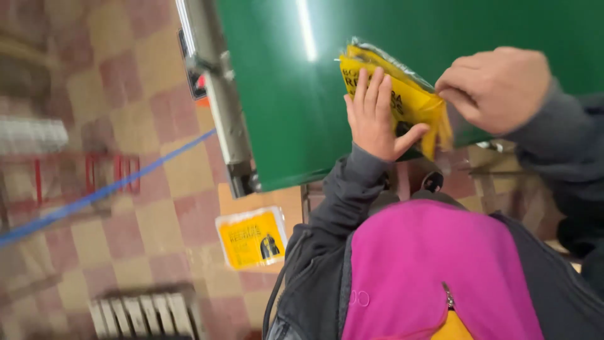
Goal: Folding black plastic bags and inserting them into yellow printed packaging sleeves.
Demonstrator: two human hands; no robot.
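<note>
1. Packets: a stack of yellow plastic-wrapped packets lies on the green table, near its edge. The stack is blurred, so the number in it cannot be told.
2. One more yellow packet lies alone on the checked floor, below the table edge and well apart from the stack.
3. Two hands show, both on the stack, both in dark grey sleeves.
4. Left hand lies flat on top of the stack, fingers straight and close together, thumb spread out to the side, pressing the stack down.
5. Right hand is at the stack's far end, fingers curled in and pinching the packets' edge.
6. The stack's long axis runs slantwise across the view, from upper left to lower right, with its near corner pointing toward the upper left.
7. The floor packet lies nearly square to the view, its printed face up.
8. One pink garment fills the lower middle of the view.
9. One blue line crosses the floor diagonally.
</note>
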